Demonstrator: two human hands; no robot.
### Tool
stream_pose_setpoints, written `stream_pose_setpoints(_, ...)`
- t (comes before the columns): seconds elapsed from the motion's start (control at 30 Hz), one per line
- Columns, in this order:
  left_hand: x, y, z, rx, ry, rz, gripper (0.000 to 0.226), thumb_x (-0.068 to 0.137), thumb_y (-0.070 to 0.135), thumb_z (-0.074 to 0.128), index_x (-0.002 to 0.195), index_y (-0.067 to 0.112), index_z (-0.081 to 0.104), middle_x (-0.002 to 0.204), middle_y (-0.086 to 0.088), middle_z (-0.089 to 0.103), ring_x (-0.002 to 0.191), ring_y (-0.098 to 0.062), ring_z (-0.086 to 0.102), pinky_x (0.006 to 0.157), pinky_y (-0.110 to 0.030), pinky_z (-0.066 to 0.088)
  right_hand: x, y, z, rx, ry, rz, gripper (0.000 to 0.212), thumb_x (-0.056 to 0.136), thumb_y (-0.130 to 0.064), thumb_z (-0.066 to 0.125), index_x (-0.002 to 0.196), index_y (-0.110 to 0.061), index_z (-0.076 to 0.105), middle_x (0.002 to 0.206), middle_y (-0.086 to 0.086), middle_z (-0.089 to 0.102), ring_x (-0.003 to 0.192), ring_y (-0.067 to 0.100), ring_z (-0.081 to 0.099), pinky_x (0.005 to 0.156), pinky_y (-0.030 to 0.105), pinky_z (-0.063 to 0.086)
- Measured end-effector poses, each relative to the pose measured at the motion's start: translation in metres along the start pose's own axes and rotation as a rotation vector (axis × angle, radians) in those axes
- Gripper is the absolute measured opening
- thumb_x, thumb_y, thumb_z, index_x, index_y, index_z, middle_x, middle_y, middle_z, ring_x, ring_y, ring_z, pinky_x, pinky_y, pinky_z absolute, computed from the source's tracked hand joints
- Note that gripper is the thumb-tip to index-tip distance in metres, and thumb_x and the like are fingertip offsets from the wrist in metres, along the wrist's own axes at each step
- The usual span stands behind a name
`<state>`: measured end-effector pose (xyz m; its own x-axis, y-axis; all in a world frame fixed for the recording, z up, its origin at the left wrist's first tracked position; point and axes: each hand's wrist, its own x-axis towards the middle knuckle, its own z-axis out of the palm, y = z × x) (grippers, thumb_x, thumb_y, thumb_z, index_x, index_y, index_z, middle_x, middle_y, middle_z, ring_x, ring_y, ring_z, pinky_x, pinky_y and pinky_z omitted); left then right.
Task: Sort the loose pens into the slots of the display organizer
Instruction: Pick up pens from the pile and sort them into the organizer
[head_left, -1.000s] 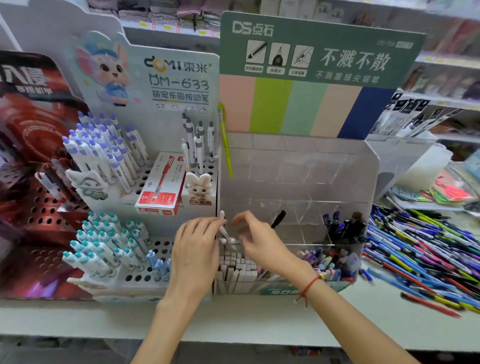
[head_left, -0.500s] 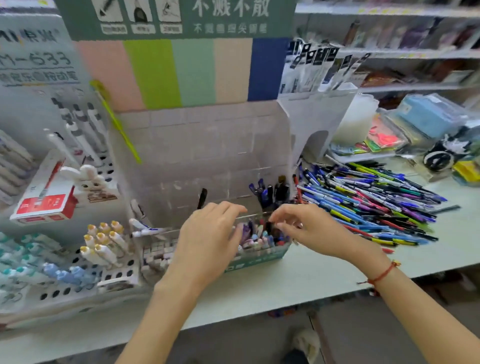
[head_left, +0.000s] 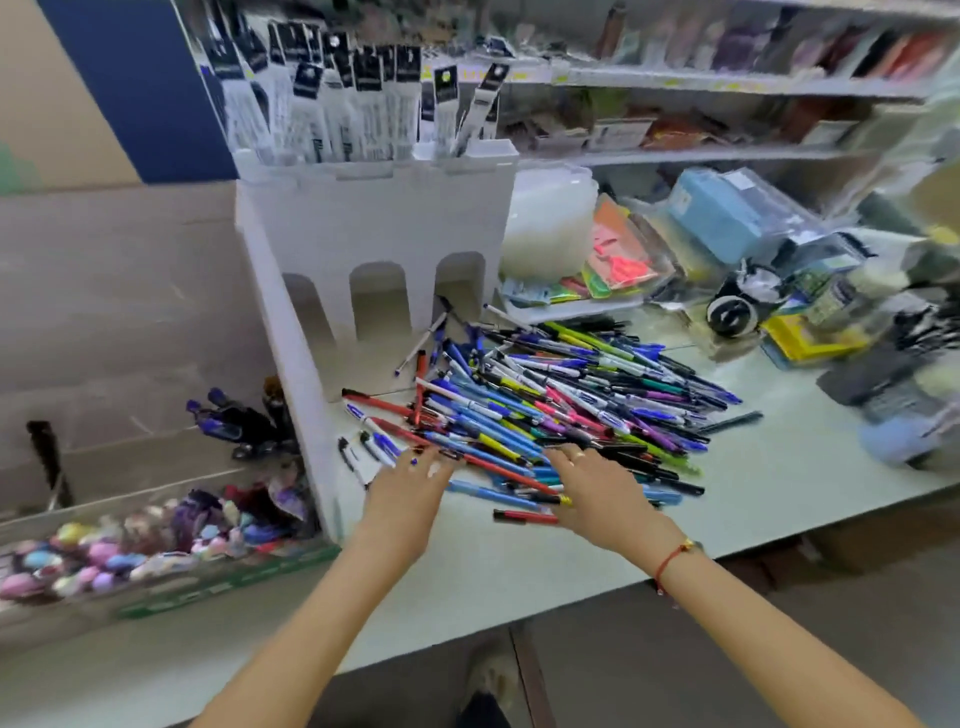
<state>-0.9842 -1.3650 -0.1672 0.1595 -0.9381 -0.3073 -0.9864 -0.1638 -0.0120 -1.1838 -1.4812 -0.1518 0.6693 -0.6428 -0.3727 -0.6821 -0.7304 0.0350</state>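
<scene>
Both hands, the left hand (head_left: 402, 496) and the right hand (head_left: 597, 493), reach with open grip over the near edge of the loose pens (head_left: 545, 410) on the table (head_left: 779, 483). It is better to pinch a few pens of one colour, tips aligned. The display organizer (head_left: 156, 332) stands just beside, on the left.

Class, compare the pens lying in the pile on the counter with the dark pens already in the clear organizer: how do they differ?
The pile of loose pens lies flat and crisscrossed on the counter; the dark pens stand tilted inside the organizer. The pile mixes blue, red, green and pink; the slotted ones look dark blue and black. The pile holds far more. Both are pens.
</scene>
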Motion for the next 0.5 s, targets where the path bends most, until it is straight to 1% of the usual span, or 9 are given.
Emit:
stream_pose_setpoints(0.07, 0.005, -0.001, 0.013, 0.049, -0.099, -0.06, 0.078, 0.092, 0.001, 0.048, 0.153, 0.022, 0.004, 0.161, -0.007, 0.0, 0.146, -0.033, 0.008, 0.112, -0.043, 0.026, 0.004, 0.007, 0.017, -0.04, -0.003, -0.005, 0.082, 0.092, -0.055, 0.051, 0.154, -0.017, 0.011, 0.159, 0.011, 0.018, 0.14, 0.03, 0.029, 0.107, 0.041, 0.035)
stream_pose_setpoints(0.1, 0.006, -0.002, 0.019, 0.054, -0.123, -0.09, 0.081, 0.092, 0.001, 0.048, 0.154, 0.022, 0.0, 0.161, -0.007, -0.005, 0.147, -0.036, 0.003, 0.113, -0.046, 0.023, 0.007, 0.008, 0.027, -0.067, 0.024, -0.011, 0.087, 0.09, -0.06, 0.05, 0.154, -0.016, 0.012, 0.159, 0.011, 0.016, 0.142, 0.031, 0.028, 0.109, 0.044, 0.033)
stream_pose_setpoints(0.13, 0.009, -0.004, 0.027, 0.046, -0.133, -0.12, 0.083, 0.092, 0.001, 0.048, 0.154, 0.021, -0.004, 0.161, -0.007, -0.008, 0.147, -0.037, 0.0, 0.115, -0.047, 0.021, 0.011, 0.008, 0.036, -0.083, 0.075, -0.022, 0.09, 0.086, -0.064, 0.052, 0.153, -0.013, 0.021, 0.157, 0.013, 0.025, 0.139, 0.032, 0.036, 0.106, 0.046, 0.038)
stream_pose_setpoints(0.2, 0.014, -0.007, 0.043, -0.03, -0.117, -0.192, 0.082, 0.094, 0.003, 0.043, 0.153, 0.022, -0.009, 0.161, -0.006, -0.01, 0.146, -0.039, -0.001, 0.115, -0.048, 0.021, 0.023, 0.004, 0.051, -0.081, 0.168, -0.047, 0.092, 0.073, -0.067, 0.065, 0.141, -0.008, 0.046, 0.14, 0.014, 0.052, 0.121, 0.033, 0.057, 0.091, 0.046, 0.052)
stream_pose_setpoints(0.23, 0.017, -0.008, 0.05, -0.102, -0.103, -0.233, 0.079, 0.094, 0.006, 0.041, 0.153, 0.023, -0.009, 0.161, -0.005, -0.009, 0.146, -0.039, 0.0, 0.115, -0.047, 0.024, 0.03, 0.001, 0.056, -0.084, 0.212, -0.044, 0.092, 0.068, -0.066, 0.071, 0.136, -0.007, 0.052, 0.132, 0.014, 0.059, 0.114, 0.032, 0.062, 0.086, 0.045, 0.055)
stream_pose_setpoints(0.3, 0.023, -0.003, 0.061, -0.25, -0.074, -0.312, 0.071, 0.097, 0.014, 0.037, 0.154, 0.023, -0.005, 0.162, -0.004, -0.006, 0.145, -0.039, 0.004, 0.115, -0.047, 0.024, 0.046, -0.006, 0.061, -0.113, 0.264, -0.053, 0.093, 0.065, -0.064, 0.075, 0.134, -0.005, 0.054, 0.123, 0.015, 0.064, 0.107, 0.033, 0.064, 0.083, 0.044, 0.056)
stream_pose_setpoints(0.37, 0.027, 0.005, 0.067, -0.326, 0.008, -0.368, 0.063, 0.099, 0.022, 0.036, 0.154, 0.022, 0.006, 0.162, -0.005, 0.003, 0.144, -0.04, 0.01, 0.114, -0.049, 0.022, 0.058, -0.013, 0.058, -0.167, 0.288, -0.066, 0.09, 0.067, -0.064, 0.073, 0.132, -0.003, 0.056, 0.114, 0.015, 0.066, 0.1, 0.033, 0.063, 0.08, 0.042, 0.055)
stream_pose_setpoints(0.43, 0.029, 0.011, 0.068, -0.36, 0.109, -0.384, 0.059, 0.097, 0.021, 0.042, 0.152, 0.021, 0.021, 0.159, -0.007, 0.017, 0.141, -0.041, 0.019, 0.114, -0.05, 0.025, 0.068, -0.016, 0.052, -0.211, 0.282, -0.054, 0.085, 0.069, -0.067, 0.069, 0.124, -0.003, 0.062, 0.102, 0.012, 0.064, 0.09, 0.029, 0.06, 0.076, 0.038, 0.052)
stream_pose_setpoints(0.5, 0.029, 0.014, 0.066, -0.428, 0.169, -0.37, 0.057, 0.094, 0.014, 0.048, 0.149, 0.021, 0.033, 0.156, -0.006, 0.027, 0.141, -0.04, 0.023, 0.114, -0.048, 0.026, 0.077, -0.02, 0.045, -0.266, 0.256, -0.045, 0.081, 0.069, -0.071, 0.065, 0.115, -0.004, 0.064, 0.094, 0.008, 0.061, 0.082, 0.023, 0.057, 0.074, 0.034, 0.05)
